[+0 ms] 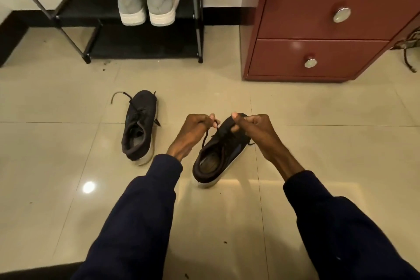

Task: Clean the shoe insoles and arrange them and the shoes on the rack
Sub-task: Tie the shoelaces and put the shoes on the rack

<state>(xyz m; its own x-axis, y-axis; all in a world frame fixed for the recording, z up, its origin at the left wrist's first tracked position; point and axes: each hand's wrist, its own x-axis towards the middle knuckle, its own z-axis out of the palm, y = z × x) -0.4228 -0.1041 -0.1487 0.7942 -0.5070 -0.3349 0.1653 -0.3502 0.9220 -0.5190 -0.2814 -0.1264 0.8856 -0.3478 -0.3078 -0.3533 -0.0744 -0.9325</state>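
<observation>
Glossy beige floor tiles spread under the whole scene, dotted with small dark crumbs. Two dark blue sleeves reach forward from the near edge. Between the hands hangs a black shoe, its opening facing up and its heel nearest the person; whether the heel rests on the floor is unclear. The left hand pinches the end of a black lace between thumb and fingers, drawing it up off the shoe. The right hand has its fingers curled round the toe, thumb on top.

Beyond the left hand and out to its left, a second black shoe lies on the floor, toe pointing away, laces loose. Farther off in the same direction stands a black rack against the wall, with a pair of grey shoes on its upper shelf, heels toward the person. Far beyond the right hand stands a red cabinet with two drawers and round metal knobs.
</observation>
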